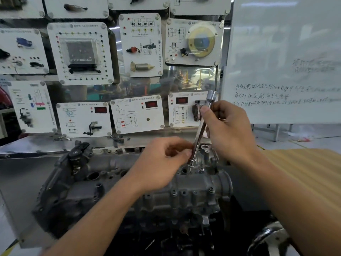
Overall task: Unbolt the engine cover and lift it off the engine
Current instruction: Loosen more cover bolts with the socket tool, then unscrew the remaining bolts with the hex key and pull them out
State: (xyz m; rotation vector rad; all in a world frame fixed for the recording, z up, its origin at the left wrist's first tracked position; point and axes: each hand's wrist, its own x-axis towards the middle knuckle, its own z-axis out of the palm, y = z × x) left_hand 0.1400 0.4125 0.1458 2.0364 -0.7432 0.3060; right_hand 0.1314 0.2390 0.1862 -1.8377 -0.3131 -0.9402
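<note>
While left hand [162, 163] and right hand [228, 130] pinch wrench [198, 137], engine cover [199, 183] looks grey (grimy).

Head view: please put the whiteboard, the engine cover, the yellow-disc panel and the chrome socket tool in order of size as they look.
Largest: whiteboard and engine cover, about alike; the cover is partly hidden, so I do not rank them.
Next: yellow-disc panel.
Smallest: chrome socket tool.
</note>
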